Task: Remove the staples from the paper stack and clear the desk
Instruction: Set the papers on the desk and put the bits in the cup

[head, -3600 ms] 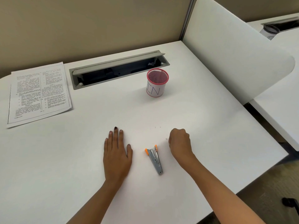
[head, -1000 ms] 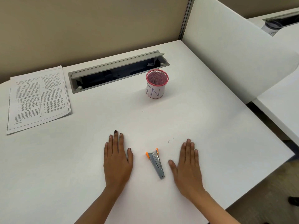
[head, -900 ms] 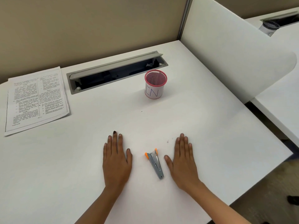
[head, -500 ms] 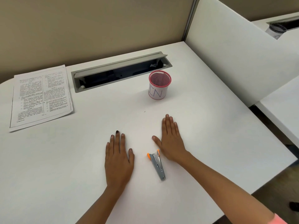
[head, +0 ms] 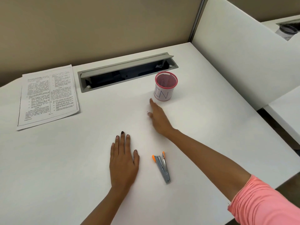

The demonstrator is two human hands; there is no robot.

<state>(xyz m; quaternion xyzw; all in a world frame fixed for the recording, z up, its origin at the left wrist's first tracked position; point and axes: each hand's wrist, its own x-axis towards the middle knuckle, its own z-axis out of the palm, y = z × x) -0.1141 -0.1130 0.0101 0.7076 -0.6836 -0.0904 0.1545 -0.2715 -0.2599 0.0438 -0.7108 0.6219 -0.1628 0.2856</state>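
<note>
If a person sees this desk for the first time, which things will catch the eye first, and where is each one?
The pink mesh cup marked "IN" stands out near the desk's far middle, with the right hand stretched toward it, open and empty. A grey staple remover with orange tips lies close to the person, beside the flat left hand. The printed paper stack sits at the far left.

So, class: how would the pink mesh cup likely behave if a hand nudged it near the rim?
The mesh cup looks empty, so probably light. It stands upright and tall, so it may tip, then roll.
</note>
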